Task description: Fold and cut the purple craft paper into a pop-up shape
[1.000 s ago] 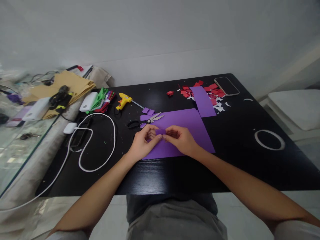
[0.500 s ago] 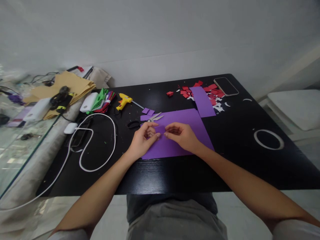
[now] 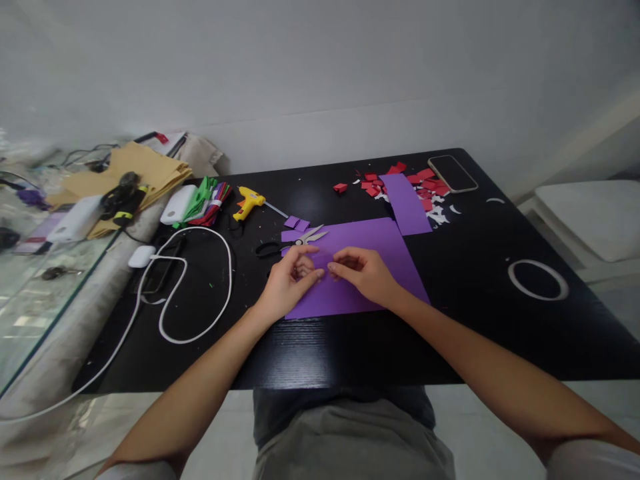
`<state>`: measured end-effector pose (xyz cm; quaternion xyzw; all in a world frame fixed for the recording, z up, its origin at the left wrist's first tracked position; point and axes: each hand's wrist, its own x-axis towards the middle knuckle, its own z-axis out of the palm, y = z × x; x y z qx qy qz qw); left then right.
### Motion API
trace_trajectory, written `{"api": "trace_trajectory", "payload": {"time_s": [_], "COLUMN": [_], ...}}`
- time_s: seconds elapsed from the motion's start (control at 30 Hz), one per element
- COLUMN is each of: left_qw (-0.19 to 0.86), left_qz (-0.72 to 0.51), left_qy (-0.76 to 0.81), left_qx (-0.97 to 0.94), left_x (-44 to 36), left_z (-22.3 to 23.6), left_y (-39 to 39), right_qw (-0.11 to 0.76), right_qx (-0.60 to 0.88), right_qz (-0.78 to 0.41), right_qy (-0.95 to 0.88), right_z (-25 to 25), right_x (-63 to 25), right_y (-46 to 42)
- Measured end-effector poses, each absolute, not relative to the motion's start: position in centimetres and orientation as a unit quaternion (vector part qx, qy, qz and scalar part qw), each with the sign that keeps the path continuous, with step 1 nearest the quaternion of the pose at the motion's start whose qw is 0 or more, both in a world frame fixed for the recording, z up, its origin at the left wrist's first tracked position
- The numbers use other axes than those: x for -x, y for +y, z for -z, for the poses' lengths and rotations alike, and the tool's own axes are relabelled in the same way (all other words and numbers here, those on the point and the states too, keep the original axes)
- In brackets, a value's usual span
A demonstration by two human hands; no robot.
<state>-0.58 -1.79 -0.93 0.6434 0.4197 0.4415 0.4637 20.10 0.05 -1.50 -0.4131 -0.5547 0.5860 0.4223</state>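
My left hand (image 3: 293,280) and my right hand (image 3: 363,272) face each other above a large purple paper sheet (image 3: 385,243). Between their fingertips is a small purple paper piece (image 3: 325,259), hard to tell from the sheet below. Fingers and thumb are curled in a pinch on both hands. Black-handled scissors (image 3: 300,243) lie partly open just beyond my left hand, blades over the sheet. A few small folded purple pieces (image 3: 297,223) rest behind the scissors.
At back left are a yellow glue gun (image 3: 247,203) and green and red bundles (image 3: 205,203). A white cable (image 3: 230,267) loops at left. Red paper scraps (image 3: 425,180), a purple strip (image 3: 405,203) and a phone (image 3: 453,173) lie at back right, a white ring (image 3: 537,280) nearer.
The small purple piece between my fingertips has tilted slightly and looks lighter. Both hands have shifted only a little; the things on the table stay put.
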Motion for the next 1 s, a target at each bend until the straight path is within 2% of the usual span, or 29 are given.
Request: {"api": "trace_trajectory", "payload": {"time_s": [0.37, 0.7, 1.0], "left_qw": [0.484, 0.391, 0.444], "left_qz": [-0.452, -0.450, -0.472], "left_qy": [0.413, 0.427, 0.416], "left_qx": [-0.626, -0.680, -0.638], "left_x": [0.58, 0.66, 0.54], "left_z": [1.18, 0.62, 0.91], "left_y": [-1.77, -2.03, -1.90], "right_qw": [0.427, 0.413, 0.408], "right_qx": [0.412, 0.402, 0.393], "right_qz": [-0.589, -0.599, -0.606], "right_qy": [-0.549, -0.557, -0.558], "right_z": [1.19, 1.40, 1.29], "right_x": [-20.08, -19.83, -19.89], "right_y": [0.01, -0.23, -0.25]}}
